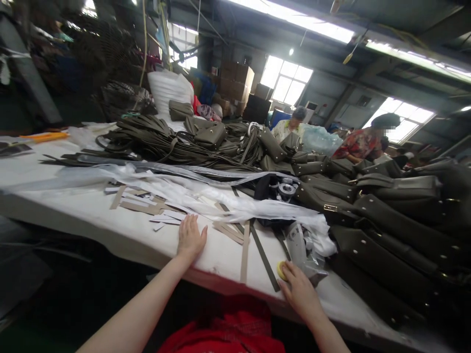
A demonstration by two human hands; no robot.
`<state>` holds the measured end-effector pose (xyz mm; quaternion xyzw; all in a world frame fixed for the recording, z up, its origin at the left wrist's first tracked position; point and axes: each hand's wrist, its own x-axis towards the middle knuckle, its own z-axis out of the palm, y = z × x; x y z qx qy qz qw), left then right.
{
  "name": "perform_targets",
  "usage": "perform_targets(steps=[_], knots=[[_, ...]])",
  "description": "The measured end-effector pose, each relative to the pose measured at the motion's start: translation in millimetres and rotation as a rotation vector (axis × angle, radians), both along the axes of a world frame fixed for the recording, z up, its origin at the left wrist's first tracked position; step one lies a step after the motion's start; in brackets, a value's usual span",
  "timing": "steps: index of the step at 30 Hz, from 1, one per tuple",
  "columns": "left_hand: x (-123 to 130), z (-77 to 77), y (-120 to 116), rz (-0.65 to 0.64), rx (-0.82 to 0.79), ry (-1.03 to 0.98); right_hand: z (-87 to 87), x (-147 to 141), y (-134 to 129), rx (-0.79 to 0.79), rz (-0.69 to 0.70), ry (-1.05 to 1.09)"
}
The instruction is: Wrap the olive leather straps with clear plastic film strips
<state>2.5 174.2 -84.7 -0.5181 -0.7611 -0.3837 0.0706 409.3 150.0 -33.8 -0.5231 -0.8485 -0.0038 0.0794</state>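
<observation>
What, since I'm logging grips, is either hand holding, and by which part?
The right hand is at the right edge of a yellow round item; whether it grips it cannot be told. The left hand holds nothing visible.

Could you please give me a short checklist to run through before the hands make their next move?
1. Left hand free: ok, open on the white table.
2. Right hand firmly gripping the yellow round item: cannot tell; the fingers cover part of it.
3. Dark strip in view near the right hand: ok.
4. Tabletop free of loose paper strips: not ok.
5. Plastic sheeting cleared aside: not ok, lying across the table.
</observation>
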Motion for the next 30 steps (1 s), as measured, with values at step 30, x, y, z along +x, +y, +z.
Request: perform_targets(steps=[30], knots=[[-8.6,-2.3,0.5,-0.048,0.013,0.02,69.1,-91.4,157.4,0.118,-0.105,-0.166]])
